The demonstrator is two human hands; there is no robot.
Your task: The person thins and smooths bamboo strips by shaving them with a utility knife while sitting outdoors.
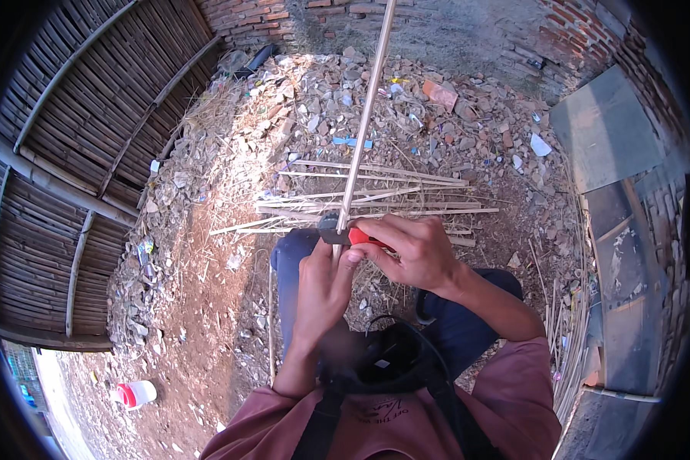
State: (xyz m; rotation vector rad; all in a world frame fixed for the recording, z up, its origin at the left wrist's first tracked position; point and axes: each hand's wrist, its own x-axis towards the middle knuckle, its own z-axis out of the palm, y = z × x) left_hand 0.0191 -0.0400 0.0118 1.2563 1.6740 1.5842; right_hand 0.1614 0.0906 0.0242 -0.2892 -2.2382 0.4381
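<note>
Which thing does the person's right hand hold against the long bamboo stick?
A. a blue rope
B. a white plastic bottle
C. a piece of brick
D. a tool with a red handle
D: the right hand grips a tool with a red handle, pressed to the long bamboo stick, while the left hand holds the stick's lower end.

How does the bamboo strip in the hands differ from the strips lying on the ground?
The held strip is long, runs away from the person and is gripped by the left hand. The ground strips look shorter, lie crosswise in a loose pile, untouched. Both are pale and thin.
</note>
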